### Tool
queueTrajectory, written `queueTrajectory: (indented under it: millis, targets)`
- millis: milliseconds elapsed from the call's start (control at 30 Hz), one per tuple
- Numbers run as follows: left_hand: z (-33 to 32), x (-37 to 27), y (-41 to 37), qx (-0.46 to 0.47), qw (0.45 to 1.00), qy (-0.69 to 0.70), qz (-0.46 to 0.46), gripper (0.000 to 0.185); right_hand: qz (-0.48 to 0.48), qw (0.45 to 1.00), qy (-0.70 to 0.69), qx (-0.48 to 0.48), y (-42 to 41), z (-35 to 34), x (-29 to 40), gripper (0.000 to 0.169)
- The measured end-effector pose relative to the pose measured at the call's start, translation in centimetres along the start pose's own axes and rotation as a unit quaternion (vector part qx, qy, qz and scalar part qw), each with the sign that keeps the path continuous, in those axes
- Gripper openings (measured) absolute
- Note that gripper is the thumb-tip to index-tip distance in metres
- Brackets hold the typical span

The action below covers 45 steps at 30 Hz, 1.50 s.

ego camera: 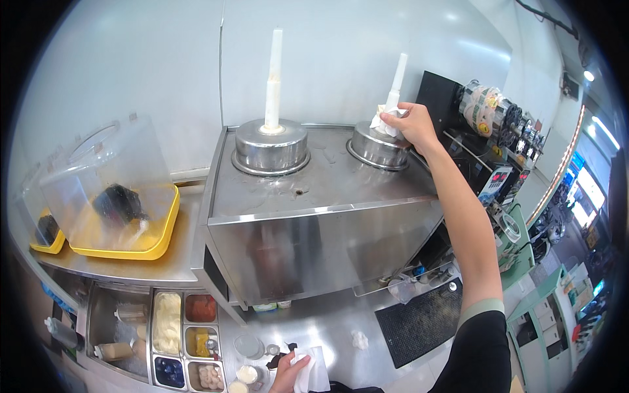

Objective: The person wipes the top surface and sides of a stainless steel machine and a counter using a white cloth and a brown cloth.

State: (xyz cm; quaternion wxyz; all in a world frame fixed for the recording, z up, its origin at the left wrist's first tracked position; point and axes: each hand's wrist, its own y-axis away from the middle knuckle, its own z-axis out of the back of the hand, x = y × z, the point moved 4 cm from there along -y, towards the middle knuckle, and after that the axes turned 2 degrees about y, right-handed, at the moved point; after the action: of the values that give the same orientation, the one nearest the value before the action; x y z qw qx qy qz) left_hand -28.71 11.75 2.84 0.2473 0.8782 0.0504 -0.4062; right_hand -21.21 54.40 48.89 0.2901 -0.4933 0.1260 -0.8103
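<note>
My right hand (415, 125) reaches up to the right and pinches a crumpled white tissue (388, 120) against the foot of a tapered white tube (394, 83). That tube stands on a round stainless-steel lid (373, 146), tilted slightly in this view. To the left, a second white tube (273, 78) rises from a matching steel lid (271, 147). Low in the picture, my left hand (289, 374) holds a white paper sheet (313, 371), its lower part cut off by the frame. Both lids sit on a stainless-steel cabinet top (300, 191) with wet marks.
Clear plastic bins with yellow bases (162, 245) occupy the left counter. Steel topping pans (167, 324) and squeeze bottles lie below them. A black rubber mat (420, 324) and crumpled tissue (359, 340) rest on the lower counter. A cup-sealing machine (484, 142) stands right.
</note>
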Motion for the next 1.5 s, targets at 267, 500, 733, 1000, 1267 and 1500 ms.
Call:
queueTrajectory:
  millis: [267,500,733,1000,1267,1500]
  targets:
    - [0.1,-0.3,-0.5,-0.015,0.998,-0.059,0.004,0.042,0.103,0.98,-0.043,-0.167,-3.7,1.5,1.0,0.055]
    - [1.7,1.3,-1.2,-0.048,0.993,-0.108,-0.001,0.045,0.069,0.919,-0.378,0.084,-6.6,0.8,-1.2,0.04]
    - [0.8,0.7,-0.6,-0.023,0.999,-0.027,0.012,0.038,0.112,0.975,-0.174,-0.074,-4.3,1.9,-0.3,0.036]
    - [0.1,-0.4,0.1,0.002,1.0,-0.013,0.017,0.024,0.127,0.954,0.265,-0.059,2.2,-0.2,0.7,0.021]
    - [0.0,-0.3,-0.4,-0.018,0.996,-0.083,0.01,0.046,0.192,0.889,0.415,0.021,4.1,-0.6,3.8,0.018]
    - [0.7,1.1,-1.4,-0.024,0.996,-0.091,0.002,0.045,0.277,0.788,0.543,0.088,2.9,-4.9,6.8,0.014]
